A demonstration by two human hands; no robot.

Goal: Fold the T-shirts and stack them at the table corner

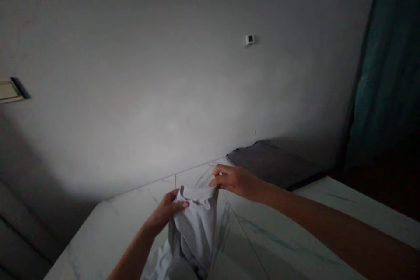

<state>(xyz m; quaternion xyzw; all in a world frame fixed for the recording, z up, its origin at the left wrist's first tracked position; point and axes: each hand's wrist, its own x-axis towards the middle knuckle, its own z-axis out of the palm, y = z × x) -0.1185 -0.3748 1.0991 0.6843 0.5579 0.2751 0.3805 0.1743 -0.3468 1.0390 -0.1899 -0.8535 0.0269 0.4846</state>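
A white shirt point(198, 223) hangs from both hands over the marble-patterned table, its neckline uppermost and a small tag showing at the collar. My left hand point(167, 211) pinches the shirt by the left side of the neckline, thumb on the front. On the other side, my right hand point(231, 180) grips the collar's right end between thumb and fingers. Lower down, the fabric falls in loose folds, and a darker patch shows near the bottom edge of the view. The rest of the shirt is cut off there.
The white table point(118, 223) with grey veins reaches the wall. A dark grey folded cloth point(269, 159) lies at its back right. A small white box point(250, 40) is fixed to the wall. At the far right hangs a green curtain point(387, 78).
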